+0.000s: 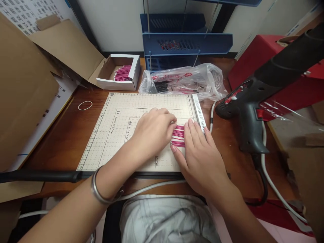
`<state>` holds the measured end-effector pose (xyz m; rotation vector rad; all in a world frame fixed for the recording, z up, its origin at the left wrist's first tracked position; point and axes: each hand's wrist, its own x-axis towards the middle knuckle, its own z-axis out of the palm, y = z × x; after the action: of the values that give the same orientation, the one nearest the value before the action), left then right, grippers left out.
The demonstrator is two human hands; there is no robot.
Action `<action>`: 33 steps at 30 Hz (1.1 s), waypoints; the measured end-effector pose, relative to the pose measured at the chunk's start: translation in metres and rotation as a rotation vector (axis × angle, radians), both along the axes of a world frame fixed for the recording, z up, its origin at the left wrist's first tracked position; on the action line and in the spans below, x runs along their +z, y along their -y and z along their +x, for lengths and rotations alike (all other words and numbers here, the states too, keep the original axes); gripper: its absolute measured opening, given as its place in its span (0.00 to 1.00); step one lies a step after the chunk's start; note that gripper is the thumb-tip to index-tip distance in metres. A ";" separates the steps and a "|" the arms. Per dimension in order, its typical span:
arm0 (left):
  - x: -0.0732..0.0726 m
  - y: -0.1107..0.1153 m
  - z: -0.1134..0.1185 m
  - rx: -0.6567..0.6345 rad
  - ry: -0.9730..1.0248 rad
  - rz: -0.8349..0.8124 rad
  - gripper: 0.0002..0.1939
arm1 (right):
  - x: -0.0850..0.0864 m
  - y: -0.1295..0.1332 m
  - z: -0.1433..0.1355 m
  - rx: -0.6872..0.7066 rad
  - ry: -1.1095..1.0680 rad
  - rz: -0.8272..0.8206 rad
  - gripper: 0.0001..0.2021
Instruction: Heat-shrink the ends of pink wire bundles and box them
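Note:
Several short magenta wires (178, 133) lie side by side on the cream gridded board of a paper cutter (118, 135), near its ruler edge. My left hand (155, 130) rests at the wires' left ends with its fingers curled together; what its fingertips pinch, if anything, is hidden. Flat across the right part of the wires lies my right hand (201, 152), its fingers stretched toward the metal ruler strip (199, 111) and its thumb at the lower wire ends. A metal bangle (95, 185) circles my left wrist.
The cutter's black handle (43, 176) sticks out left. Behind stand a white box (138, 72) of magenta wires, a plastic bag (210, 79) with dark and pink pieces, and a blue rack (187, 44). A black heat gun (250, 111) with its cord is at right, a rubber band (85, 105) at left.

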<state>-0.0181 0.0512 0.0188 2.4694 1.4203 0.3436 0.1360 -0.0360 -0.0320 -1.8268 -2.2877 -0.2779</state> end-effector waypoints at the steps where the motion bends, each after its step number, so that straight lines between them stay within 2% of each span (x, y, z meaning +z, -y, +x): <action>1: -0.001 -0.004 0.002 0.000 0.029 -0.013 0.10 | 0.000 0.000 0.000 0.001 0.004 0.006 0.37; 8: -0.009 -0.005 -0.002 -0.044 0.221 -0.107 0.06 | 0.000 0.000 -0.002 0.008 0.010 0.033 0.36; 13: -0.005 0.001 -0.004 -0.120 0.215 -0.138 0.05 | 0.000 0.001 -0.001 0.016 0.017 0.042 0.36; 15: -0.004 0.007 -0.006 -0.179 0.195 -0.137 0.09 | 0.000 0.001 -0.001 0.014 0.024 0.044 0.35; 18: -0.003 0.017 -0.013 -0.254 0.165 -0.122 0.15 | 0.000 0.001 -0.001 0.016 0.034 0.049 0.35; 22: -0.004 0.023 -0.023 -0.277 0.149 -0.110 0.19 | 0.001 0.002 -0.002 0.008 0.042 0.045 0.36; 27: -0.008 0.021 -0.025 -0.272 0.125 -0.049 0.18 | 0.004 0.002 -0.002 0.008 0.046 0.020 0.34; 33: -0.014 0.022 -0.018 -0.251 0.089 0.099 0.12 | 0.004 0.003 -0.002 0.004 0.055 0.037 0.32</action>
<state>-0.0364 0.0291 0.0050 2.6368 1.0668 0.4719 0.1335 -0.0387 -0.0285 -1.8191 -2.3060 -0.3716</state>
